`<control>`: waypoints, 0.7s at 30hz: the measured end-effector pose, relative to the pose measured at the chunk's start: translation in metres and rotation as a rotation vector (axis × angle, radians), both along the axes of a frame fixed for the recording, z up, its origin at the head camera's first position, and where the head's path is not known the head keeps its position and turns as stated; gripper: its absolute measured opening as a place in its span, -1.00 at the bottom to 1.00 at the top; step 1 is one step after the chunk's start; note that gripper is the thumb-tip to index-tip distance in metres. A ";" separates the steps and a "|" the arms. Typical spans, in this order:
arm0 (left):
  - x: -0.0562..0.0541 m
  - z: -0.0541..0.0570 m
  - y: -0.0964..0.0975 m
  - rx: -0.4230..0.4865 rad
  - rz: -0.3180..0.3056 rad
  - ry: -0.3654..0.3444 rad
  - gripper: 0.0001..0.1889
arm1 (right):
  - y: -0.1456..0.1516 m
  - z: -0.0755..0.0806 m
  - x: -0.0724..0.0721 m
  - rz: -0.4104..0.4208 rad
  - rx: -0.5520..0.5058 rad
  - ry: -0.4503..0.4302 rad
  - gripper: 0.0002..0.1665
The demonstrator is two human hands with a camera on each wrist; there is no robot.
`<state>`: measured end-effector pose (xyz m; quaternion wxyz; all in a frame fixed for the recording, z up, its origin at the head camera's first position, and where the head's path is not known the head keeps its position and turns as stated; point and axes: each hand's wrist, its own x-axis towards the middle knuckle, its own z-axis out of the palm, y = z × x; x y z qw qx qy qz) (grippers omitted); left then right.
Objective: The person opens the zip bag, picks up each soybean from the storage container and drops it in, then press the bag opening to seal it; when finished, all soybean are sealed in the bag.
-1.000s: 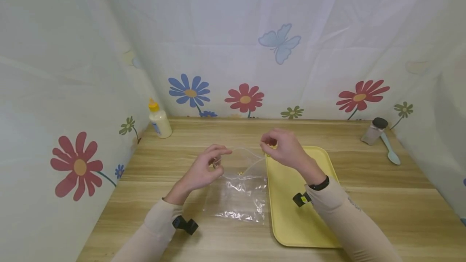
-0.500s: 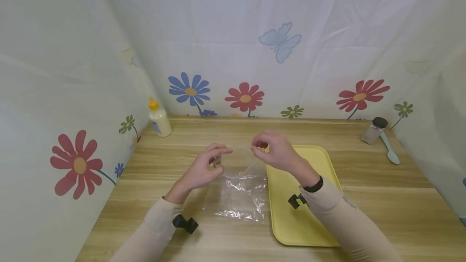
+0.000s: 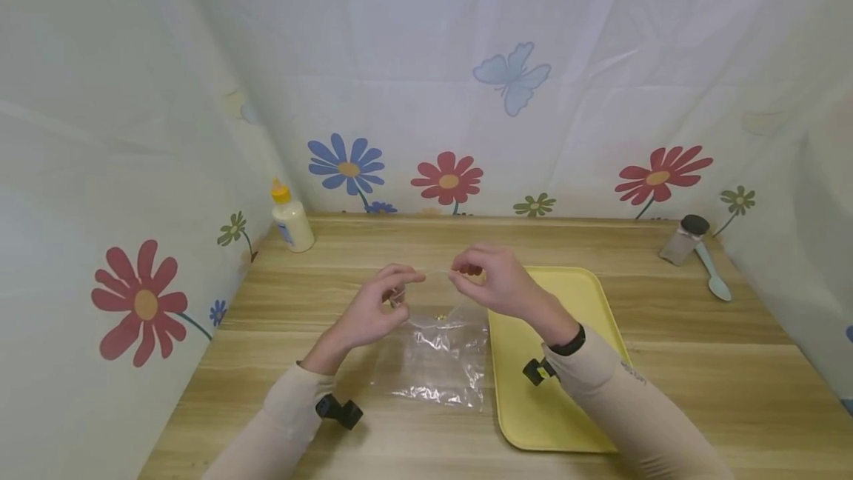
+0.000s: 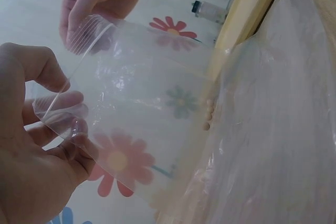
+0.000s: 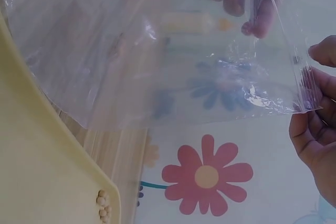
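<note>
A clear zip bag (image 3: pixel 443 361) lies on the table, its mouth end raised between both hands. My left hand (image 3: pixel 373 306) holds the left side of the mouth, with fingers curled behind the film in the left wrist view. My right hand (image 3: pixel 496 280) pinches the other end of the zip edge; its fingertips show through the film (image 5: pixel 310 87) in the right wrist view. A few small yellowish bits (image 3: pixel 441 317) show at the bag. Several pale beads (image 4: pixel 208 115) appear at the film in the left wrist view; whether inside or behind it, I cannot tell.
Right of the bag lies a yellow tray (image 3: pixel 546 391), partly under the right forearm, with several pale beads (image 5: pixel 103 206) in one corner. A glue bottle (image 3: pixel 293 224) stands back left. Back right are a black-capped jar (image 3: pixel 685 239) and a pale blue spoon (image 3: pixel 716 280).
My right hand has moved left and slightly down, from over the tray's far left corner toward my left hand. The left hand and the bag's lower part have stayed put.
</note>
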<state>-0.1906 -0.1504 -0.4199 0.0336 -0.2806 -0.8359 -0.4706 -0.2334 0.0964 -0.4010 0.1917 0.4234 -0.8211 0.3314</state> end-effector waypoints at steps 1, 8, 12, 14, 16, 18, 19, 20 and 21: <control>0.000 0.000 0.000 0.000 -0.001 0.003 -0.42 | 0.000 0.000 0.000 -0.002 0.001 -0.004 -0.90; -0.001 -0.001 0.000 -0.005 -0.005 0.006 -0.43 | 0.002 0.000 0.001 -0.005 -0.006 -0.002 -0.88; -0.001 -0.001 0.000 -0.004 -0.006 0.004 -0.43 | 0.003 0.001 0.001 -0.013 0.005 -0.010 -0.88; 0.000 0.000 0.000 -0.005 -0.006 0.003 -0.43 | 0.004 0.001 0.000 -0.020 0.008 -0.024 -0.87; 0.001 0.001 0.000 -0.005 -0.007 0.001 -0.43 | 0.006 0.001 0.000 -0.028 0.009 -0.038 -0.86; 0.002 0.002 0.000 -0.005 -0.007 0.003 -0.43 | 0.008 0.002 -0.001 -0.034 0.010 -0.051 -0.86; 0.002 0.003 0.000 -0.003 -0.007 0.004 -0.43 | 0.009 0.002 -0.002 -0.038 0.011 -0.055 -0.86; 0.002 0.004 0.001 -0.001 -0.007 0.007 -0.43 | 0.010 0.003 -0.002 -0.041 0.013 -0.059 -0.86; 0.003 0.005 0.001 0.001 -0.008 0.010 -0.43 | 0.011 0.003 -0.003 -0.044 0.014 -0.059 -0.86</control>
